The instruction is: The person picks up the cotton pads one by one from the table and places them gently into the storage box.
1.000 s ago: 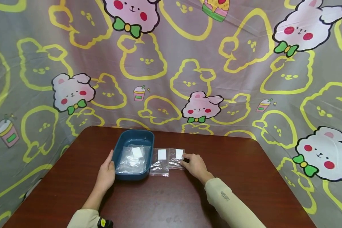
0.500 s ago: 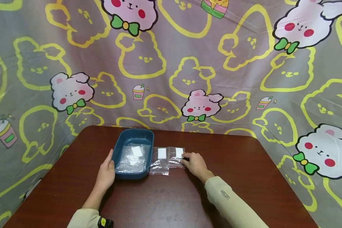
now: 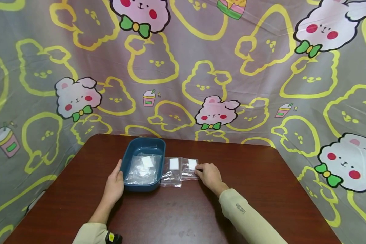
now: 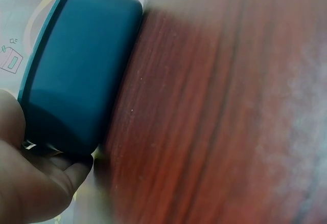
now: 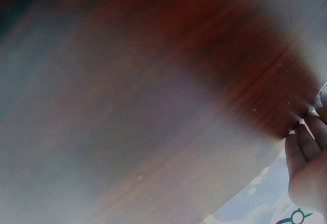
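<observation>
The right hand [image 3: 211, 178] has its thumb and index finger at the right edge of the right-hand clear plastic bag [image 3: 187, 172], just below that bag's white rectangle [image 3: 192, 164]. Its fingertips touch the bag; whether this grip pinches the film or only rests against it, I cannot tell, and the right wrist view is blurred there. The left hand [image 3: 114, 186] grips the blue rectangular tub [image 3: 142, 187] by its left side, the thumb near the rim and the fingers curled against the outer wall, as the left wrist view shows.

The right-hand bag lies flat on the counter [image 3: 177, 217]. Directly to its left, their edges meeting, lies the middle clear bag [image 3: 170, 175], also with a white rectangle near its far end; its left side reaches the tub's right wall. Inside the tub, on its floor, lies crinkled clear bagging [image 3: 141, 174] with a tilted white rectangle; how many bags are there cannot be made out.

Farther out, both forearms wear pale sleeves [image 3: 247, 213], and a black band [image 3: 113, 238] with a yellow patch sits at the left cuff. Behind the dark reddish-brown counter hangs a grey cloth [image 3: 170, 81] printed with yellow-outlined animals, white bunnies and drink cups.
</observation>
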`<state>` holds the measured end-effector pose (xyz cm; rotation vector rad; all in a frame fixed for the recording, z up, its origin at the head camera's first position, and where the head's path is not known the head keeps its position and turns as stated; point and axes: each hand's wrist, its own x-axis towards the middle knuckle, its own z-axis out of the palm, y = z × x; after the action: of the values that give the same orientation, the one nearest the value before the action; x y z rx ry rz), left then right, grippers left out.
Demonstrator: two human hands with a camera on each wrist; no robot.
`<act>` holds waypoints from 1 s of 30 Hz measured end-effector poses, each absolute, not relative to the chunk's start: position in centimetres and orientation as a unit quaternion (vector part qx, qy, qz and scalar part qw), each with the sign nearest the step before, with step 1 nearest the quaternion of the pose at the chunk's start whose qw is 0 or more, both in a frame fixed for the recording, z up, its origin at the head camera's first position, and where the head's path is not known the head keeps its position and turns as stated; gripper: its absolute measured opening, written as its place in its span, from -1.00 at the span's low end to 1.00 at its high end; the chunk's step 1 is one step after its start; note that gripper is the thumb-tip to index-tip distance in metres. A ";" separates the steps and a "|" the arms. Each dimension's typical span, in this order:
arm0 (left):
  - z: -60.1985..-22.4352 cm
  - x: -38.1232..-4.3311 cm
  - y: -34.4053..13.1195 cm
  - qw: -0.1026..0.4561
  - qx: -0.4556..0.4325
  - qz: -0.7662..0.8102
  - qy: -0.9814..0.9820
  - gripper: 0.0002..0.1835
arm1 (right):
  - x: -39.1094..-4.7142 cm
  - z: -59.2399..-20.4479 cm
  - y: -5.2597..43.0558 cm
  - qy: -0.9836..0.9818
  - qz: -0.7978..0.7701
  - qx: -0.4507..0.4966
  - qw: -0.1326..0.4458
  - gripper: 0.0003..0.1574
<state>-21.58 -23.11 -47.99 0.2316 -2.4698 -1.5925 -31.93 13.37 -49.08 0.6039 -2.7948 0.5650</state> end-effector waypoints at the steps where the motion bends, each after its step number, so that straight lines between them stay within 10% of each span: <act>1: -48.0 -21.6 -23.1 0.099 0.078 -0.537 -0.834 -0.40 | -31.9 -49.1 13.3 -0.953 0.190 0.205 0.117 -0.88; 30: -48.0 -21.6 -23.1 0.106 0.078 -0.541 -0.831 -0.40 | -31.6 -49.0 13.4 -0.946 0.223 0.188 0.140 -0.93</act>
<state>-21.61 -23.10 -48.03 0.2307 -2.4472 -1.5933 -31.57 13.38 -48.97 0.5432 -2.7327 0.6446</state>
